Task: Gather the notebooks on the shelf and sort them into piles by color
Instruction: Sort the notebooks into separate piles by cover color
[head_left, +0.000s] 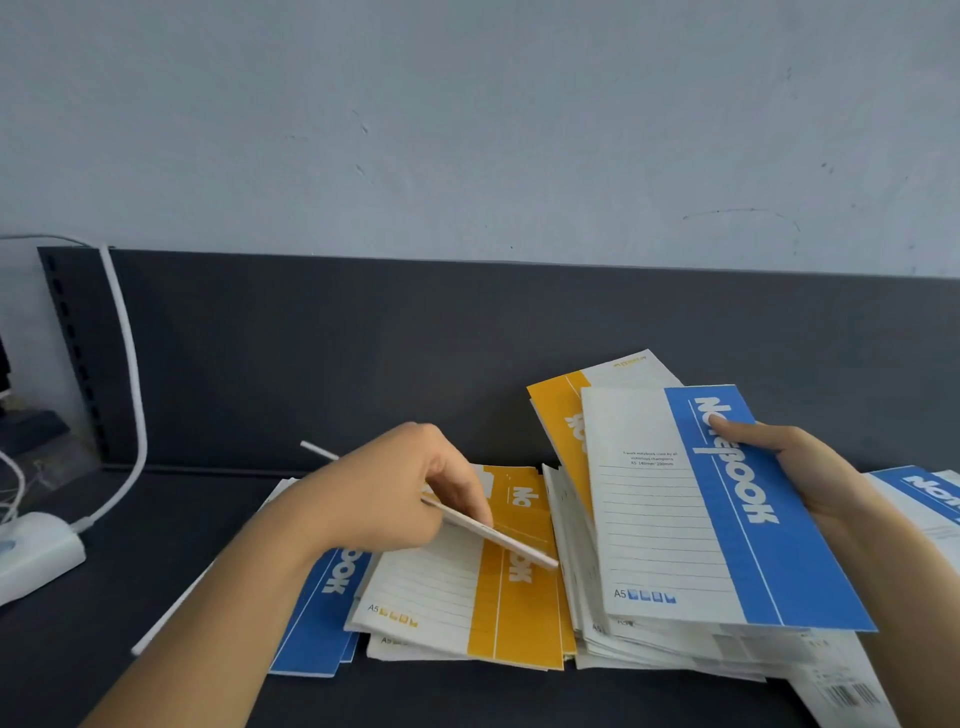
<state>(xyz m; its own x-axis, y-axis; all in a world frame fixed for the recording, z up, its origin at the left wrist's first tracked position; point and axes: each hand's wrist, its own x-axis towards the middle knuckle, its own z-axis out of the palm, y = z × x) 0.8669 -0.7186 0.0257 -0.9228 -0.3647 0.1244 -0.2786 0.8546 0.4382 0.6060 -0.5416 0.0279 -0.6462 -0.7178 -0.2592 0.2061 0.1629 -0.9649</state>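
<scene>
My right hand (800, 478) grips a fanned stack of notebooks, thumb on the top blue notebook (727, 509); a yellow notebook (561, 415) sticks out behind it. My left hand (395, 493) pinches a thin notebook (498, 535) seen edge-on, just above a yellow notebook (467, 597) lying on the dark shelf (182, 597). More yellow ones lie under that one. A blue notebook (317, 623) lies under my left forearm. Another blue notebook (930, 493) lies at the far right.
A white power strip (36, 551) with a thick white cable (130, 374) sits at the left end of the shelf. A dark back panel (363, 338) rises behind the shelf. A loose sheet with a barcode (852, 691) lies at the lower right.
</scene>
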